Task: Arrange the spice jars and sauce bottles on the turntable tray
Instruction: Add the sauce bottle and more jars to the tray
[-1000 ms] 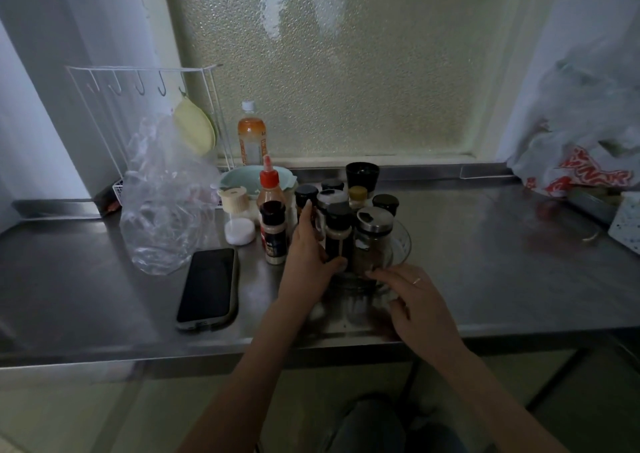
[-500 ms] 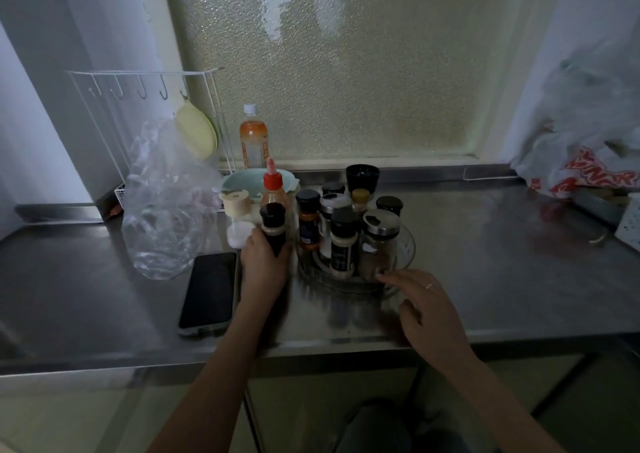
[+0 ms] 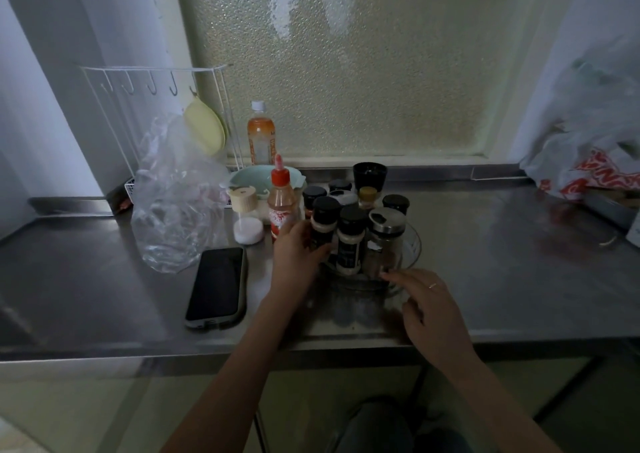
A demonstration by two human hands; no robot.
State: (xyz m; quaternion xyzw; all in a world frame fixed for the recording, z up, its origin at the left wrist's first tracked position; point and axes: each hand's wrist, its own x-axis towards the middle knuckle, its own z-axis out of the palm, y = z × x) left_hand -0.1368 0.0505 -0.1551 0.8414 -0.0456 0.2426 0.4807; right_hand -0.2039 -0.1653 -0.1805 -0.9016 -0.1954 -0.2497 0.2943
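A clear round turntable tray stands on the steel counter and carries several spice jars. My left hand is wrapped around a black-capped spice jar at the tray's front left. Beside it stand another black-capped jar and a steel-lidded glass jar. My right hand rests at the tray's front rim, fingertips touching it, holding nothing. A red-capped sauce bottle and a beige-capped salt jar stand on the counter left of the tray.
A phone lies face up to the left, close to the counter's front edge. A crumpled clear plastic bag, a white wire rack, a mint bowl, an orange drink bottle and a black cup stand behind. Plastic bags fill the far right.
My left hand took the black-capped jar from the counter beside the sauce bottle and moved it right onto the tray's front left. My right hand stayed at the tray's rim.
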